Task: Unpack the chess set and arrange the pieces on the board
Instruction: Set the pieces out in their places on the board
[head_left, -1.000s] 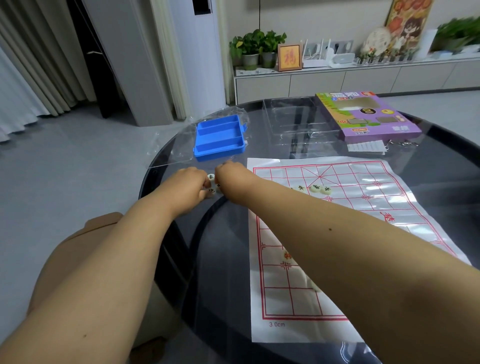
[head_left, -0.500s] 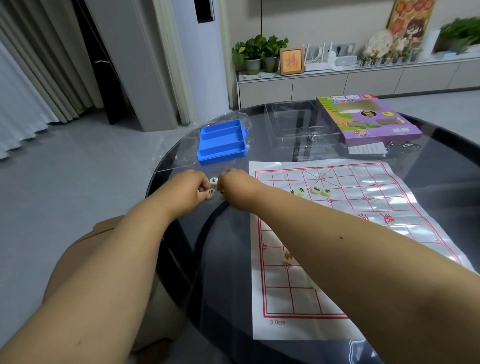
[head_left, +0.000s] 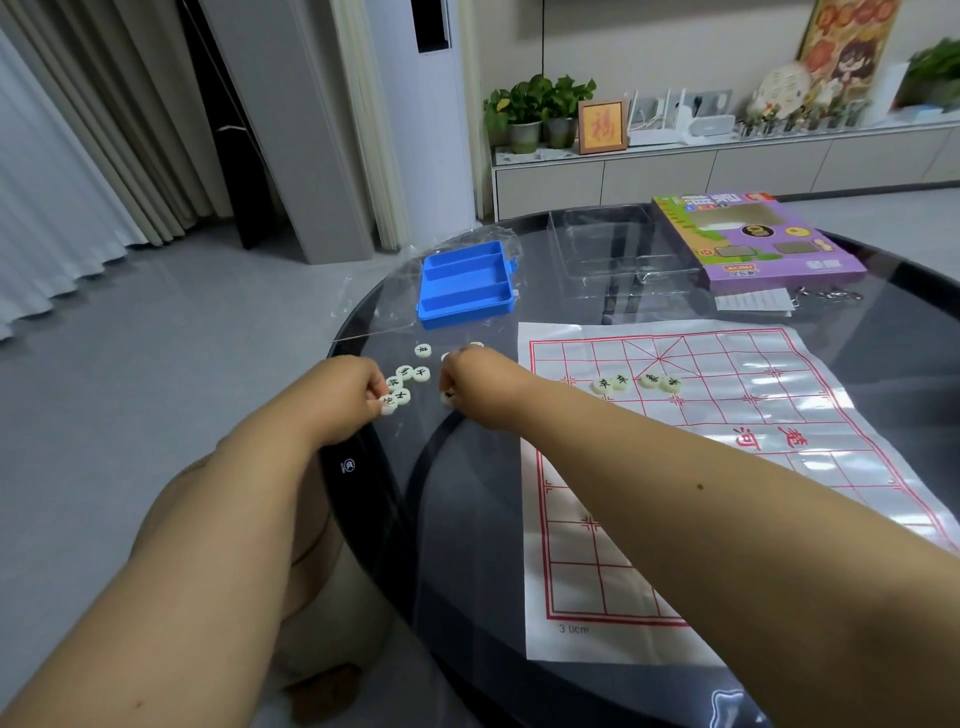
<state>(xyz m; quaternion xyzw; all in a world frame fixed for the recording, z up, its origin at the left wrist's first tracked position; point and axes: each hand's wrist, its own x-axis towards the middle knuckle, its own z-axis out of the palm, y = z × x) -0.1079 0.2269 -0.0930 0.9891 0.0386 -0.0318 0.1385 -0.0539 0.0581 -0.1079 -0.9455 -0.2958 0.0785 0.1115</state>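
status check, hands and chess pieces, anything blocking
Left hand and right hand each pinching a piece from the loose pile. Four pieces on the board. Blue tray behind, nothing blocking.

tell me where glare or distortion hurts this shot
Head view: window glare washes out the far right of the board and streaks the glass table; wide-angle distortion bows the cabinet line and stretches the forearms; piece characters near the left hand stay readable.

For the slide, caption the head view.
Both hands sort loose pieces beside the board; four pieces sit on it.
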